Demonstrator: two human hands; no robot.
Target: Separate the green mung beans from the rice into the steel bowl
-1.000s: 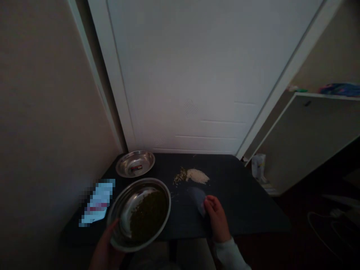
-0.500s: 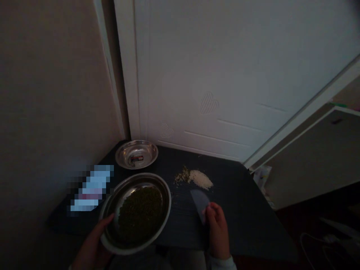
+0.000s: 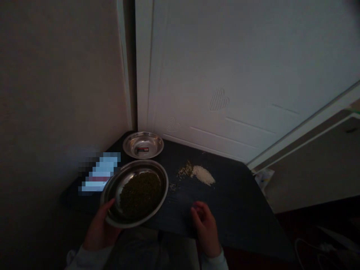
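My left hand [image 3: 102, 225] grips the rim of a steel bowl [image 3: 165, 180], its thumb over the inside edge. The bowl is tilted and holds a heap of dark green, grain-like bits [image 3: 142, 195]. Over the table's front part, my right hand [image 3: 206, 228] is closed in a pinch. The thin translucent half-round scraper it held a moment ago hardly shows now, perhaps edge-on or blurred. Beyond this hand lie a pile of white rice-like grains [image 3: 204, 175] and, touching it, a smaller scatter of greenish grains [image 3: 185, 170].
A second steel bowl [image 3: 128, 148] stands at the back left with a small dark and red object [image 3: 143, 149] in it. A bright pixelated panel [image 3: 102, 172] is at the left. A white door [image 3: 191, 75] rises behind the dark table [image 3: 239, 210]. Cables [image 3: 298, 247] lie at lower right.
The camera view has shifted. My left hand still holds the bowl, which now sits closer to the back bowl. My right hand has moved slightly left, and the scraper has dropped out of clear sight.
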